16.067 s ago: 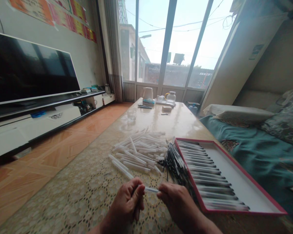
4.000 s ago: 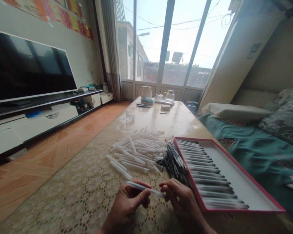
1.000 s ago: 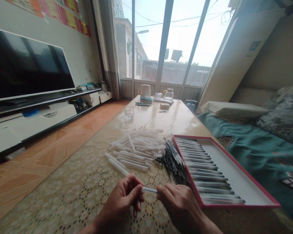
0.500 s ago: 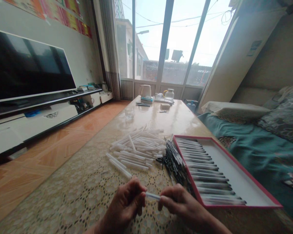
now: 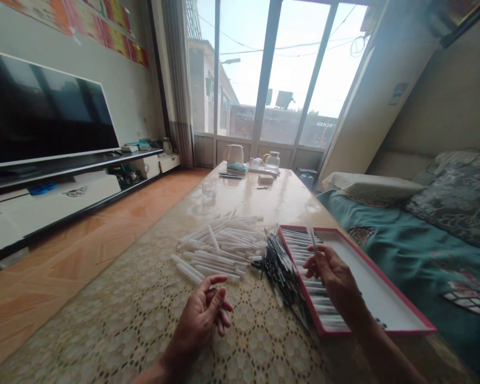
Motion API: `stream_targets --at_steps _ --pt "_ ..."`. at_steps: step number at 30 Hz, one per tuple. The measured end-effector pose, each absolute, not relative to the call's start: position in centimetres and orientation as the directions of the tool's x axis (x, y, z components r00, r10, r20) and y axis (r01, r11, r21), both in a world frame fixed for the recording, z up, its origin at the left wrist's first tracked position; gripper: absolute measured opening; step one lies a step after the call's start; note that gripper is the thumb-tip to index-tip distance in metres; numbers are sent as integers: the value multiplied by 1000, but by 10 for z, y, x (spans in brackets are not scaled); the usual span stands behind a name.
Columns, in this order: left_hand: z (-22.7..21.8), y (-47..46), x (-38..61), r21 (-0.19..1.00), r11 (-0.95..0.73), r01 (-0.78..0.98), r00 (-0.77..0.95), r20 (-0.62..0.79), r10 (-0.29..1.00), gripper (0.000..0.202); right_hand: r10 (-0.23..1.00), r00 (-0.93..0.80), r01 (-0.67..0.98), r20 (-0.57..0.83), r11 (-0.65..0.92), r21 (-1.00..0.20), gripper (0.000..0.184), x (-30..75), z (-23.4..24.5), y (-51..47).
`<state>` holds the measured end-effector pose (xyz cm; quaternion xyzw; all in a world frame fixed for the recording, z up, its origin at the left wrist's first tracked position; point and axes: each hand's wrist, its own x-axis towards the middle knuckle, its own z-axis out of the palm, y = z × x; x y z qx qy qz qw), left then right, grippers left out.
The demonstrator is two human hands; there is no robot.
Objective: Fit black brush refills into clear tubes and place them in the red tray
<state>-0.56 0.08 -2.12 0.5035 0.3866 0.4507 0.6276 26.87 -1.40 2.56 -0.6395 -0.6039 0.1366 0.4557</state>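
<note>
My right hand (image 5: 331, 274) is over the red-rimmed box (image 5: 388, 301), pinching one assembled pen (image 5: 312, 239) that points away from me above the row of finished pens (image 5: 304, 256) lying inside. My left hand (image 5: 205, 310) hovers above the table near me, fingers loosely spread, holding nothing. Just beyond it lies a pile of white pen barrels (image 5: 220, 244). Between that pile and the box is a heap of dark refills (image 5: 280, 264).
The long table (image 5: 240, 341) has a patterned lace cover. At its far end stand a glass (image 5: 208, 190), a kettle (image 5: 234, 154) and a jar (image 5: 272, 159). A teal-covered sofa (image 5: 416, 250) is on the right; a TV (image 5: 44, 117) on a low stand is on the left.
Both hands held one pen together near me. Now my right hand has carried it rightward over the box, and my left hand has let go and opened.
</note>
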Motion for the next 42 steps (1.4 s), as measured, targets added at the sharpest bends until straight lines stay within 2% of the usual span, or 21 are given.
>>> stream_targets --at_steps 1,2,8,13,18,24,28,33,37,42 --pt "-22 1 -6 980 86 -181 291 -30 956 48 885 251 778 393 56 -625 36 280 26 -9" --pt "-22 1 -6 979 85 -184 290 -29 957 47 879 270 819 394 6 -574 34 290 25 -4" --pt "-18 0 -7 981 87 -172 261 -39 965 44 885 275 950 376 -188 -251 20 317 15 25" --pt "-16 2 -10 983 70 -171 173 -40 984 38 918 200 977 343 -214 4 25 320 18 53" --pt "-18 5 -14 981 62 -186 74 -49 996 33 942 131 977 308 -176 123 25 320 16 76" --pt "-18 7 -14 973 78 -217 45 -70 997 35 935 107 982 337 -153 112 26 309 17 84" --pt "-17 7 -15 969 57 -242 -18 -63 998 35 937 40 997 348 -58 42 25 279 17 84" --pt "-15 7 -18 958 53 -281 -90 -81 993 34 959 -47 996 280 68 -65 18 244 8 104" --pt "-13 8 -18 955 78 -285 -93 -108 990 36 974 -18 991 227 48 -128 26 234 -2 127" --pt "-14 8 -18 953 91 -290 -70 -116 991 35 976 34 979 216 11 -202 27 226 -10 137"
